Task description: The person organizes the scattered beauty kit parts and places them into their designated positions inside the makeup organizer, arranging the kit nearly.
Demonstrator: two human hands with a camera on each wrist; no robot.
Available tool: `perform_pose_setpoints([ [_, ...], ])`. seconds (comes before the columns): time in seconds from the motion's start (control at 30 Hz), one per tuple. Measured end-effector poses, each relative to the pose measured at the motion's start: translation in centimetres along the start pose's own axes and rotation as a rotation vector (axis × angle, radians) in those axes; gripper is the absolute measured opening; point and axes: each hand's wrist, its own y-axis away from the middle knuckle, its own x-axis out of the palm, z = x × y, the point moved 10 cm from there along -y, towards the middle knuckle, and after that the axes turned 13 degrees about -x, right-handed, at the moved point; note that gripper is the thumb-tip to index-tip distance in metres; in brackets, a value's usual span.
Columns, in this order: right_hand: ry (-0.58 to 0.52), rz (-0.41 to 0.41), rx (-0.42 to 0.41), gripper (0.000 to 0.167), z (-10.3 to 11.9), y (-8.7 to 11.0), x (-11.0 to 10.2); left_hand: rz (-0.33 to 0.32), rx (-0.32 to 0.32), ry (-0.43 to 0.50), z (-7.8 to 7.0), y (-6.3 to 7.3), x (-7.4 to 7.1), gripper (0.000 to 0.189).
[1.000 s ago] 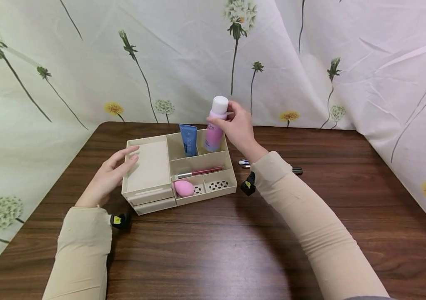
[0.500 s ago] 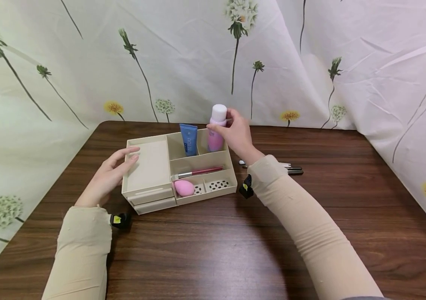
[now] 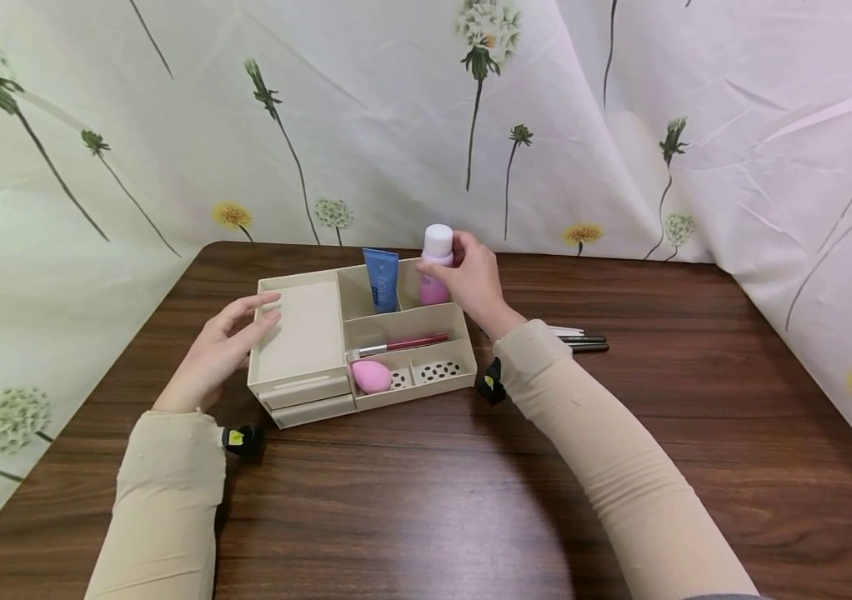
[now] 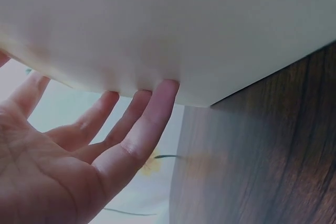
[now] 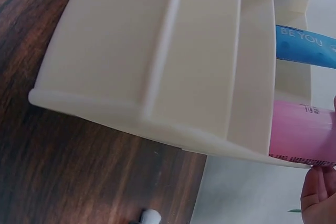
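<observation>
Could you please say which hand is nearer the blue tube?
The right hand is nearer, just right of the tube; the left hand is farther, to its left.

The blue tube (image 5: 303, 45), at the upper right of the right wrist frame, bore the marking "BE YOU" in light capitals. The pink bottle (image 5: 298, 132), at the right edge of the same frame, carried dark print too small to read.

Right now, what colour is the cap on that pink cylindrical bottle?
White: the rounded cap shows best in the head view.
</observation>
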Motion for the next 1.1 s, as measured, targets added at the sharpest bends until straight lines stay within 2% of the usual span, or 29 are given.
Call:
perform_pose_setpoints([
  [0.37,0.044,-0.01,-0.03,0.056,-0.2,0.0,0.1,-0.008,-0.002,0.079,0.1,0.2,-0.5,0.056],
  [0.6,0.049,-0.004,-0.032,0.056,-0.1,0.1,0.1,-0.007,-0.002,0.075,0.1,0.2,-0.5,0.055],
  [0.83,0.068,0.015,-0.073,0.055,0.5,0.1,0.2,-0.017,-0.002,0.063,0.1,0.1,-0.6,0.055],
  [1.1,0.144,0.07,-0.11,0.054,1.1,0.4,0.3,-0.05,0.0,0.071,0.2,0.1,-0.7,0.053],
])
